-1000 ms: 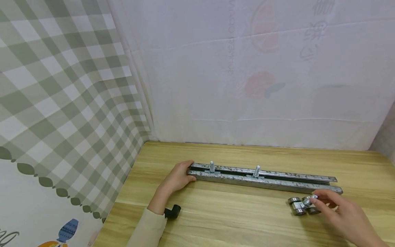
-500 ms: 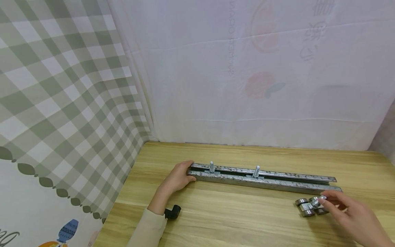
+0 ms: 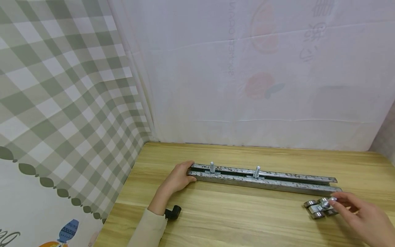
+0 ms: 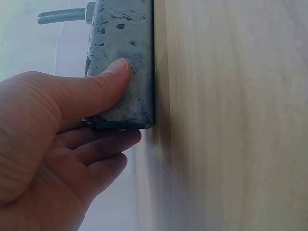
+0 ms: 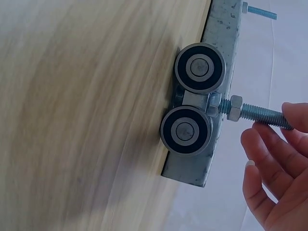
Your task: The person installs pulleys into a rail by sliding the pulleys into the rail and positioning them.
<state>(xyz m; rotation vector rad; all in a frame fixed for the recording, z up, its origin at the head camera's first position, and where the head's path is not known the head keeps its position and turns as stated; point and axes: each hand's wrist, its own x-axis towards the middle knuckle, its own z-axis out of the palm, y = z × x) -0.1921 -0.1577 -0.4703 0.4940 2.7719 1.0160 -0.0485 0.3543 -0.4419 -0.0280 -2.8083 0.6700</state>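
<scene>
A galvanized steel channel track (image 3: 277,188) lies lengthwise on the table, its slot facing up. My left hand (image 3: 177,176) grips its left end, the thumb (image 4: 115,79) pressed on the near side wall. Two threaded bolts, a left one (image 3: 212,167) and a middle one (image 3: 257,172), stand upright out of the slot. In front of the track's right end is a four-wheeled roller trolley (image 3: 319,208). My right hand (image 3: 359,212) pinches the tip of the trolley's threaded bolt (image 5: 262,114), which carries hex nuts. The right wrist view shows two of its bearing wheels (image 5: 199,67).
A black elbow-shaped piece (image 3: 174,212) lies beside my left forearm. At the table's left edge hangs a checked cloth (image 3: 102,103), and a white printed cloth (image 3: 197,103) covers the back. Bare wood tabletop (image 3: 234,219) spreads in front of the track.
My right hand has moved to the right with the roller trolley, toward the track's right end. The left hand and the track have stayed in place.
</scene>
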